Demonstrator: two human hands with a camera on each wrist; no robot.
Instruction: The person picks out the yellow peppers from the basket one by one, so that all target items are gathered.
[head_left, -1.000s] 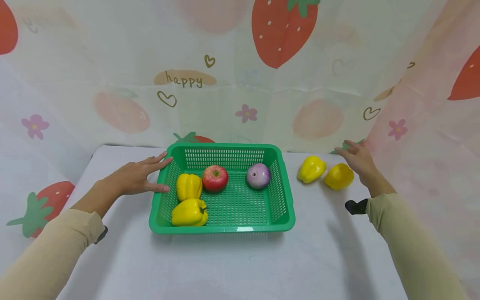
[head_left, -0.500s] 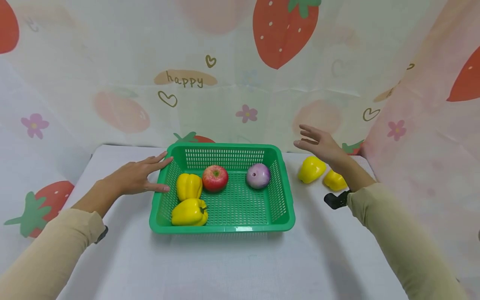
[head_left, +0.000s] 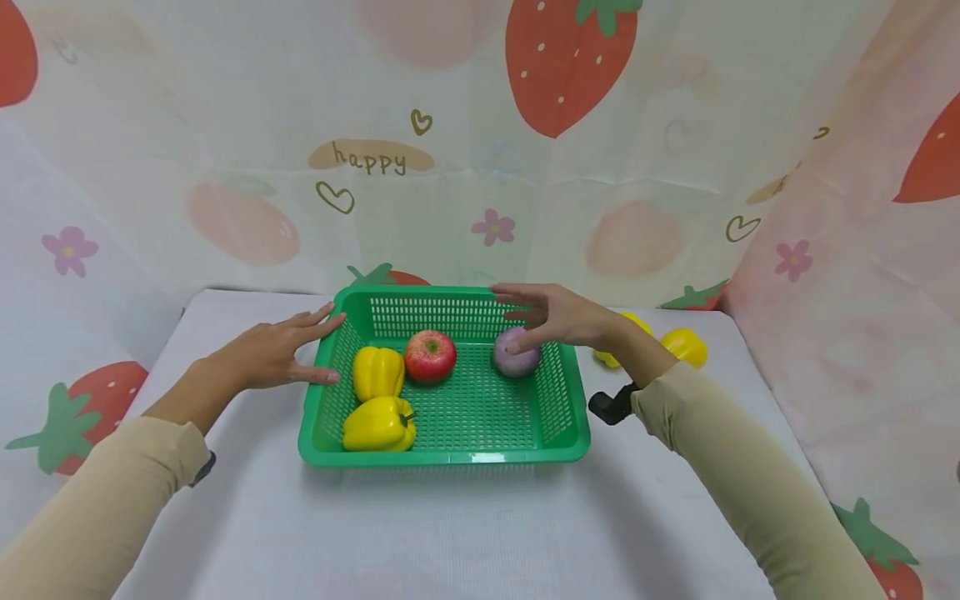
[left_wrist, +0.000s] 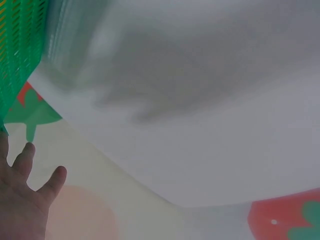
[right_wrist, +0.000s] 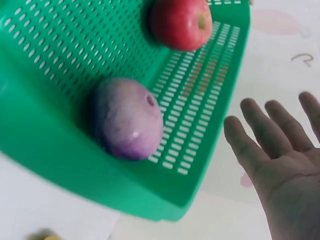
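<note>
A green plastic basket [head_left: 450,457] stands on the white table. Across its left rim lie the spread fingers of my left hand [head_left: 266,357], thumb over the inside. My right hand [head_left: 566,317] hovers over the basket's back right part with nothing in it, fingers extended. Below it, a round purple vegetable [head_left: 517,363] is partly covered in the head view but shows whole in the right wrist view. Also in the basket are a red apple [head_left: 431,357] and two yellow bell peppers, one behind [head_left: 378,373] and one in front [head_left: 378,425].
Right of the basket, a yellow bell pepper [head_left: 606,359] is mostly hidden behind my right wrist. Another yellow piece [head_left: 686,345] lies beside it, also partly covered. A strawberry-print cloth [head_left: 465,175] hangs behind the table and along both sides.
My right hand has swung left from beyond the loose yellow pieces to above the basket, near the purple vegetable. My left hand and the basket stay put.
</note>
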